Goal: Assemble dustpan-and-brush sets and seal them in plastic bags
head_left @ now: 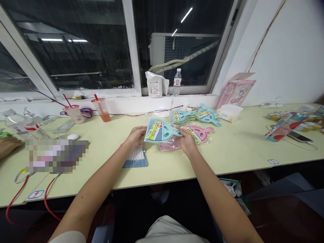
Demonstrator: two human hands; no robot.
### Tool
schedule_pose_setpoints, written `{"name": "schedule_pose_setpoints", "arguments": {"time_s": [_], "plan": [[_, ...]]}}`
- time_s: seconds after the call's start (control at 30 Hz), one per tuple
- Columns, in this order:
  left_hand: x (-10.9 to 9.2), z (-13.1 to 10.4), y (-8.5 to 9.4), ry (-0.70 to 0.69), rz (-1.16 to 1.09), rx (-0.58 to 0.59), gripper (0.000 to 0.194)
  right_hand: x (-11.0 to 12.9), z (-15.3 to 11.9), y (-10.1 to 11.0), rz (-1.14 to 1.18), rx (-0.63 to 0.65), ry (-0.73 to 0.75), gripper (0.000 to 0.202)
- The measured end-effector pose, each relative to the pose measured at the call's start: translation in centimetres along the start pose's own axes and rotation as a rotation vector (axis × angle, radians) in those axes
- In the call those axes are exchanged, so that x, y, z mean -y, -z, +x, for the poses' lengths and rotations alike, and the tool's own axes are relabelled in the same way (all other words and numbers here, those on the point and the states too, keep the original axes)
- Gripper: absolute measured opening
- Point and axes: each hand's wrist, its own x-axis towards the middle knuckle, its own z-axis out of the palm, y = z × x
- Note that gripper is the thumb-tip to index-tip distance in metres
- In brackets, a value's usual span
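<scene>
turquoise dustpan-and-brush set (162, 131), one: is being held crosswise above the table (227, 152), broad end being pinched by left hand (137, 136) fingers, handle end by right hand (187, 140) fingers.

A long pale-yellow table (235, 148) stands below dark, white-framed windows (88, 55), beside a white wall (293, 60).

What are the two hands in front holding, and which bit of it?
A teal dustpan-and-brush set. The left hand holds the edge of its wide end; the right hand holds it by the handle end.
</scene>
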Motion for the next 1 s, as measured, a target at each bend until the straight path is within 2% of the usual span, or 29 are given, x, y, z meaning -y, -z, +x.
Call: {"name": "schedule_pose_setpoints", "arguments": {"time_s": [0.2,0.3,0.37,0.6,1.0], "plan": [[0.3,0.1,0.5,-0.165,0.014,-0.002,0.024,-0.6,0.4,0.6,-0.049,-0.051,0.083,0.027],[0.3,0.1,0.6,-0.237,0.095,0.017,0.016,-0.9,0.5,0.6,-0.064,-0.105,0.099,0.029],[0.3,0.1,0.6,-0.228,0.152,0.048,0.012,-0.9,0.6,0.7,-0.067,-0.143,0.099,0.029],[0.5,0.0,0.5,-0.221,0.356,0.09,0.029,-0.8,0.6,0.6,-0.075,-0.193,0.1,0.028],[0.2,-1.1,-0.4,-0.184,0.327,0.196,0.042,-0.8,0.4,0.6,-0.086,-0.208,0.106,0.025]]}}
